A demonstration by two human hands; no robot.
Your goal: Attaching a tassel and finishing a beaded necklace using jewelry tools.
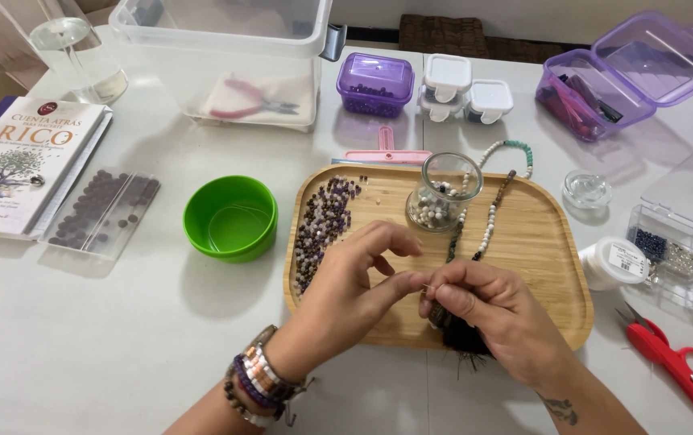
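White table point(105, 338), wooden tray point(539, 242) with beads. Left hand point(346, 290) and right hand point(483, 310) pinch a beaded strand point(487, 229), black tassel point(463, 337) below.

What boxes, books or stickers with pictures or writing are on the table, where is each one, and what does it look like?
Book: far left, flat; white cover with a tree picture and reddish title.
Bead bag: beside the book; clear, holding dark round beads.
White jar: right of the wooden tray; round, with a small printed label.
Purple box: behind the tray; shut, see-through.
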